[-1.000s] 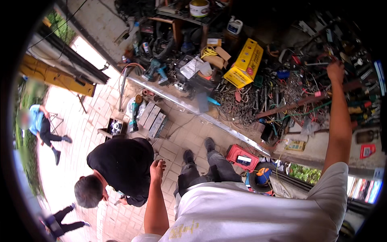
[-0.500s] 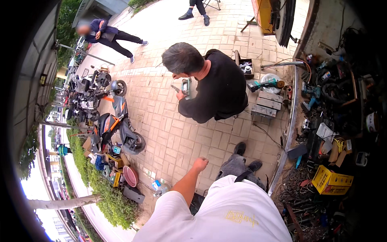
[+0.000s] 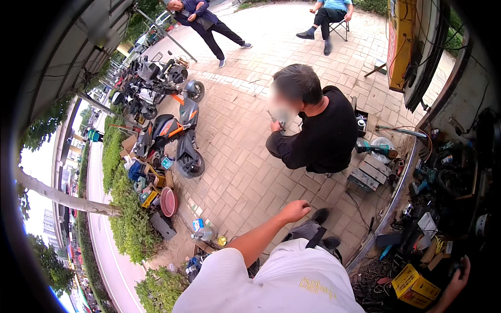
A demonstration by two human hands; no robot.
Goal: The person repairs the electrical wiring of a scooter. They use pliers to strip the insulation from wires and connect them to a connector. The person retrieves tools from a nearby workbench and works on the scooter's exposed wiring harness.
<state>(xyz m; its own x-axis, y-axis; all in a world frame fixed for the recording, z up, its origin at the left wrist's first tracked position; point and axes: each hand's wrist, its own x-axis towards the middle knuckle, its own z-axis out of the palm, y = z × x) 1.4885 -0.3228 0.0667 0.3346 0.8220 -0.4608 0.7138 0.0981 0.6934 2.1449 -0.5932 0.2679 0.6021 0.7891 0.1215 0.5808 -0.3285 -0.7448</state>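
The yellow box (image 3: 416, 287), its long axis unclear to me, lies in the clutter (image 3: 371, 276) just left of the nearer right hand (image 3: 460, 276), whose grip I can't tell, while the left hand (image 3: 297, 210) hangs well apart, loosely closed, seemingly empty.

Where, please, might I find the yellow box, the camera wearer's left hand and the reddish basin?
Yellow box (image 3: 411, 285): head view, on its side wall.
Left hand (image 3: 296, 209): head view, on the back of the hand.
Reddish basin (image 3: 168, 202): head view, on its broad surface.
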